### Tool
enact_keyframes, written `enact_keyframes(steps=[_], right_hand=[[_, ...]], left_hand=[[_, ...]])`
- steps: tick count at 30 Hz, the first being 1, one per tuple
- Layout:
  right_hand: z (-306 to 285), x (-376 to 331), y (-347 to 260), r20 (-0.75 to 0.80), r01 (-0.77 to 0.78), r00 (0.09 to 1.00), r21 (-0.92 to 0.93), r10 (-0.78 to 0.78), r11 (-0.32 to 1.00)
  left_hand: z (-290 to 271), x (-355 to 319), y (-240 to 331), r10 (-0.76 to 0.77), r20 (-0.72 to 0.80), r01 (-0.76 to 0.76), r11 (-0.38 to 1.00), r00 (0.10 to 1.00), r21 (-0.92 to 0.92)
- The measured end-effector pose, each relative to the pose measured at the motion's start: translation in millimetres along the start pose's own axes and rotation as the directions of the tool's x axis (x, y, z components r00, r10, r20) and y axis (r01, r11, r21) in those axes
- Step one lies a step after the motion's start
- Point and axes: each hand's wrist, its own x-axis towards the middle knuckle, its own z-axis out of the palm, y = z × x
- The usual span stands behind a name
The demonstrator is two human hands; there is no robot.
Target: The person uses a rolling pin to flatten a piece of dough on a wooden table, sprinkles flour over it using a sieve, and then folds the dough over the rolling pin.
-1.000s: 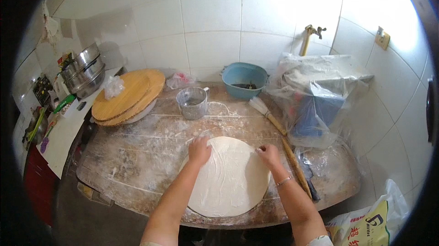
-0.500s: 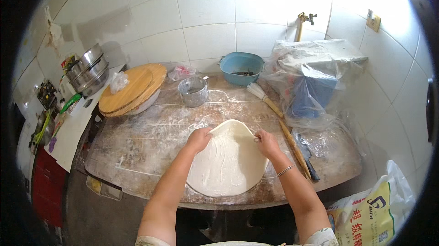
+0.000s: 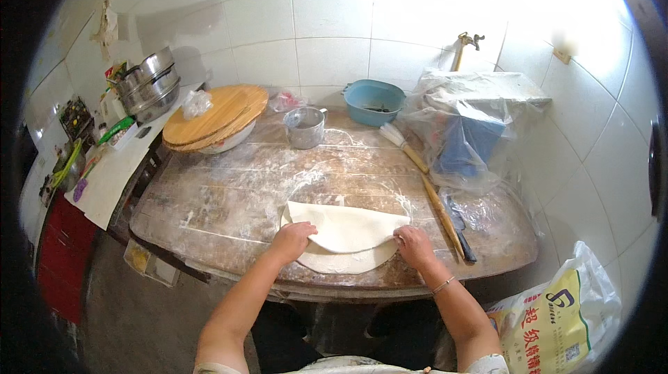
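The dough lies between the two hands on the table, its far part folded toward the person, so that a pale flap covers most of the rounded layer below. The left hand is closed on the flap's left side, thumb and fingers pinched together over the edge. The right hand pinches the opposite side in the same way, a bracelet on its wrist.

At the person's right, below the table's edge, a white-and-yellow sack carries large red characters, smaller print, a dark emblem and a square code.

Loose flour streaks the wood around the dough. To the right of the right hand lies a rolling pin, with a dark-handled tool just beside it and a brush beyond its far end. Farther back stand a metal mug, round boards resting on a bowl, and a blue basin. What sits under the clear plastic is hard to make out, perhaps a blue box. Steel pots lean at far left; a tap juts from the tiled wall.
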Motion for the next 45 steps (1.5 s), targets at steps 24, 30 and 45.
enact_keyframes(steps=[24, 30, 45], right_hand=[[40.9, 34.9, -56.0, 0.163, 0.078, 0.983, 0.028, -0.082, 0.997], [12.2, 0.8, -78.5, 0.268, 0.158, 0.945, 0.119, -0.185, 0.980], [16.6, 116.6, -26.8, -0.244, -0.283, 0.914, 0.187, 0.324, 0.941]], left_hand=[[26.4, 32.3, -11.0, -0.021, 0.031, 0.024, 0.994, 0.999, -0.103], [6.2, -41.3, 13.1, 0.084, 0.152, -0.089, 0.996, 0.985, 0.022], [-2.3, 147.4, -8.3, -0.258, -0.168, 0.259, 0.966, 0.951, -0.018]])
